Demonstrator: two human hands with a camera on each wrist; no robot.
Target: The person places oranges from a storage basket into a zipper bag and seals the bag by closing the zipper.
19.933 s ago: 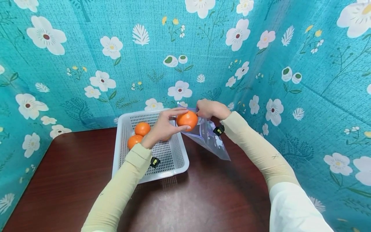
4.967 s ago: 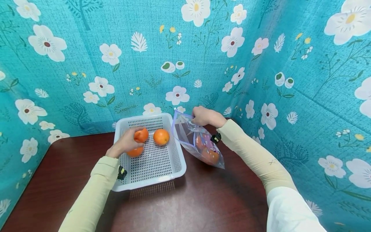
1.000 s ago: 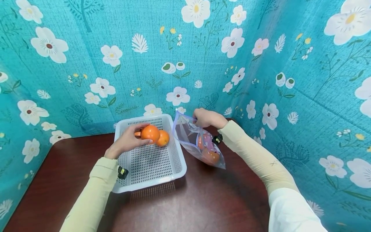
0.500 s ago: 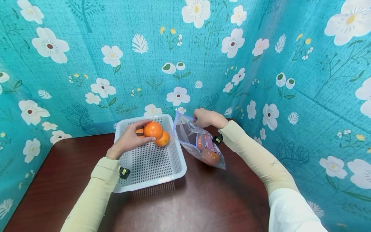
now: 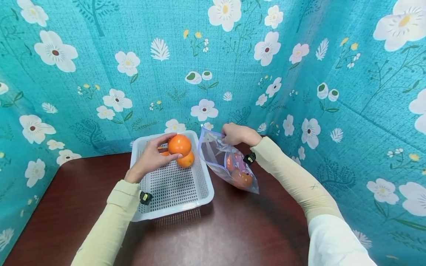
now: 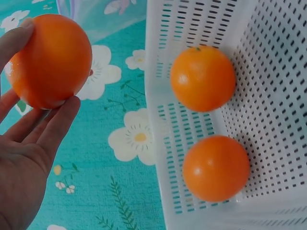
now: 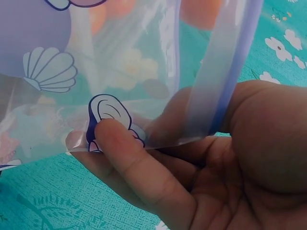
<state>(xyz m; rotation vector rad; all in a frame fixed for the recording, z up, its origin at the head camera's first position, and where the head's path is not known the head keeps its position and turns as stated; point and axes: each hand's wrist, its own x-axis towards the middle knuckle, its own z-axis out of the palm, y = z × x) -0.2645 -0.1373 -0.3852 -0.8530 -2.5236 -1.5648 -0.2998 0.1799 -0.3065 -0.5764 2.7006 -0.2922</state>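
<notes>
My left hand [image 5: 151, 158] grips an orange [image 5: 179, 145] between thumb and fingers, raised over the back of a white perforated plastic basket [image 5: 206, 184]. In the left wrist view two other oranges lie in the basket: one orange [image 6: 204, 79] at the back wall, another orange [image 6: 216, 168] beside it. My right hand [image 5: 237, 133] pinches the rim of a clear zip bag [image 5: 213, 147] with a purple edge and printed shell pictures, its mouth spread toward the basket. Through the film, oranges [image 5: 242, 178] show at the bag's bottom. Thumb and fingers [image 7: 144, 167] clasp the film in the right wrist view.
The basket stands left of the bag on a dark red-brown table [image 5: 213, 236]. A teal floral cloth [image 5: 133, 74] hangs close behind both and along the right side. The basket's near wall rises in front of the oranges.
Over the last second my left hand has carried the orange up and right within the basket area. Twenty seconds ago the bag's lower part looked flat; now it holds oranges. The right hand stays put.
</notes>
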